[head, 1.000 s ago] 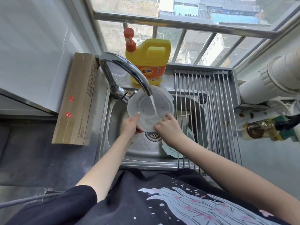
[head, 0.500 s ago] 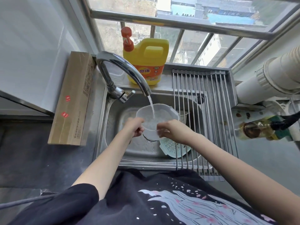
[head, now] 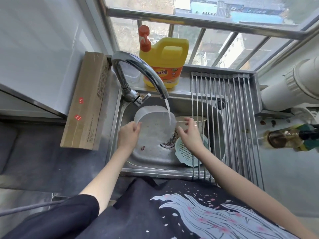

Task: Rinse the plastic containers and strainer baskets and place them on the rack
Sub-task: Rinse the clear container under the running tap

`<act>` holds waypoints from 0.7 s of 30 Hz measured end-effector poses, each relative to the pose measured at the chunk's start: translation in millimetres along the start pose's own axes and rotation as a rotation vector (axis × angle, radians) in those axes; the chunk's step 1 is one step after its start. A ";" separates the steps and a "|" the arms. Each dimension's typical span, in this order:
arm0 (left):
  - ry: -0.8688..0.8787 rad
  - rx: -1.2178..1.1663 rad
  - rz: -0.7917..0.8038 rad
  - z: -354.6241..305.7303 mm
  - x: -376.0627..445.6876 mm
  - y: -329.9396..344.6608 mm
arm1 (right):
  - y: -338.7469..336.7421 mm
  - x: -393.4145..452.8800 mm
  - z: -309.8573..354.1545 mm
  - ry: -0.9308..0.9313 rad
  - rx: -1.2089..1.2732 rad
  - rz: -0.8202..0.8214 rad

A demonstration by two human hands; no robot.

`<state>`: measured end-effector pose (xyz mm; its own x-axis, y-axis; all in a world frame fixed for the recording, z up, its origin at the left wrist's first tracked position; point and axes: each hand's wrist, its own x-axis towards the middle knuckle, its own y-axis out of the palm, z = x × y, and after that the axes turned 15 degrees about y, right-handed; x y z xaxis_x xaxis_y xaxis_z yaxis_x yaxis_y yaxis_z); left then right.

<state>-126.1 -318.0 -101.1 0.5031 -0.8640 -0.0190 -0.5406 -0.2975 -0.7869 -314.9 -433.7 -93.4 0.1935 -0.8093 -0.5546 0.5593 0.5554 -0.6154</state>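
Observation:
A clear plastic container is tilted under the running tap inside the steel sink, and water streams onto its right rim. My left hand grips its left rim. My right hand hovers just right of the container with fingers spread, holding nothing. A pale green strainer basket lies in the sink under my right wrist. A beige container sits behind my right hand, partly under the roll-up metal rack that spans the sink's right half.
A yellow detergent jug stands on the ledge behind the tap. A long cardboard box lies left of the sink. An oil bottle and a white pipe are at the right. The window bars are straight ahead.
The container has swung to the left and tilted under the stream. My right hand has let go of its rim and opened beside it, while the left hand keeps its hold.

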 end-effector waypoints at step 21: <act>-1.049 -0.966 1.126 2.8 3.4 28.9 | -48.2 42.9 91.6 0.619 -0.547 0.616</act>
<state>-138.2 -328.4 -125.7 -0.3761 -0.3244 -0.8680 -0.8503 -0.2515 0.4624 -259.7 -512.7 -36.2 -0.2129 -0.2006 -0.9563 0.0304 0.9769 -0.2117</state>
